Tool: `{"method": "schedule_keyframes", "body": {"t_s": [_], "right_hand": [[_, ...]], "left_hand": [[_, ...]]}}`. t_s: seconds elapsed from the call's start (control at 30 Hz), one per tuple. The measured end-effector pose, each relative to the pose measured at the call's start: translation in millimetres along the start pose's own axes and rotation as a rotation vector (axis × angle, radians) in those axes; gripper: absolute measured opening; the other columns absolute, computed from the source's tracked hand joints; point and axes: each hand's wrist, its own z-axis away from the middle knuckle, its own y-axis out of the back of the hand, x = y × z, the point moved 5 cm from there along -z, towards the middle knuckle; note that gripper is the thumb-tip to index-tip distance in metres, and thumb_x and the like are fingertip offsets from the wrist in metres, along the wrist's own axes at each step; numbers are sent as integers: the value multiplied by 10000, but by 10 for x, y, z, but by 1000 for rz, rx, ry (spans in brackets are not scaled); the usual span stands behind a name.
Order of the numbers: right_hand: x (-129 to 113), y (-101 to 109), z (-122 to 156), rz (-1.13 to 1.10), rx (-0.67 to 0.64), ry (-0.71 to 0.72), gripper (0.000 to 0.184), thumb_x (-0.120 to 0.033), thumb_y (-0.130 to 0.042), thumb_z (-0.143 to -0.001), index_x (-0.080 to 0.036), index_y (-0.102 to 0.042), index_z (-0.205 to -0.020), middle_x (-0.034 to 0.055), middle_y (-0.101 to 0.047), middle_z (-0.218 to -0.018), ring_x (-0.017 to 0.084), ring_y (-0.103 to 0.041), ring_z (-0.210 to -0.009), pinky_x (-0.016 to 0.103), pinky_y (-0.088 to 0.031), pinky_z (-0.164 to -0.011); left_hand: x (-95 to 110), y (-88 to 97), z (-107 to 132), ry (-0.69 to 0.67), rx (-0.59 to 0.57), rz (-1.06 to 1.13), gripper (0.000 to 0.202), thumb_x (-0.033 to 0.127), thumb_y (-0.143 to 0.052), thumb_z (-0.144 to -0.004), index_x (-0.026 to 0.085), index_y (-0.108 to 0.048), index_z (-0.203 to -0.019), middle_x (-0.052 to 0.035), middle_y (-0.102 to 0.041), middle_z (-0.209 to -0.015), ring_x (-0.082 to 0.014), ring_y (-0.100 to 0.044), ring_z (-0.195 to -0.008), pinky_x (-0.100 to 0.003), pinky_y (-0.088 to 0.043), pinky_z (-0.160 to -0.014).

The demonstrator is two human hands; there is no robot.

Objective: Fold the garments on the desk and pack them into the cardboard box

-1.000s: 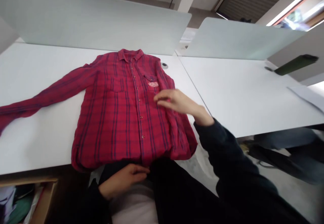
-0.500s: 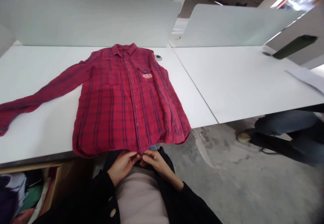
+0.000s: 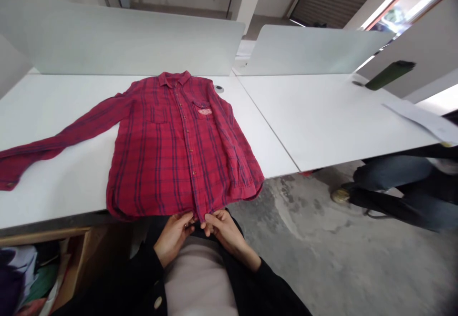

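A red plaid shirt (image 3: 179, 149) lies front-up on the white table (image 3: 64, 182), collar at the far side. Its left-hand sleeve (image 3: 60, 137) stretches out toward the left edge, while the other sleeve is folded over the shirt's right side. The hem hangs over the near table edge. My left hand (image 3: 174, 234) and my right hand (image 3: 222, 228) sit side by side at the middle of the hem, each pinching the fabric beside the button placket. Both arms wear dark sleeves.
A second white table (image 3: 322, 116) adjoins on the right, with frosted dividers (image 3: 136, 44) behind both. A dark green cylinder (image 3: 389, 74) and a paper sheet (image 3: 418, 118) lie far right. Another person's legs (image 3: 400, 189) are under that table. Clothes fill a shelf (image 3: 32, 268) lower left.
My right hand left the shirt's right side and came down to the hem, joining the left hand. Both now pinch the hem at the placket.
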Motion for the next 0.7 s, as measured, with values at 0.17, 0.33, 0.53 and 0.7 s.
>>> {"method": "schedule_keyframes", "body": {"t_s": [0.17,0.33,0.53,0.7], "right_hand": [[-49,-73,67,-15,-42,-48,463,-564,-827,-592,-137,-651,-581,-1,-588,-478,74,-496,-388,200,-373,-447],[0,-3,0,79,31,-12,484,-601,-818,-574,-154,-636,-604,3,-614,-503,73,-471,-363,201,-343,-414],[6,72,65,229,0,-16,597,-723,-650,-709,-154,-589,-538,-4,-547,-443,56,-411,-325,202,-280,-385],[47,43,124,99,-60,-145,543,-697,-707,-668,-164,-600,-664,-33,-531,-439,60,-379,-307,201,-258,-364]], "left_hand": [[18,-17,70,-79,45,-127,181,280,-747,-543,177,-625,-629,-7,-645,-657,-159,-591,-718,-244,-418,-628],[55,-94,144,-65,-119,-68,217,343,-720,-588,173,-613,-673,-48,-692,-755,-220,-635,-841,-288,-451,-689],[15,-8,85,-89,17,-254,414,528,-772,-607,140,-664,-702,-70,-693,-753,-192,-599,-752,-283,-441,-674],[-7,33,12,-148,51,-355,399,528,-731,-615,149,-664,-722,-38,-661,-701,-178,-552,-683,-284,-412,-651]]}}
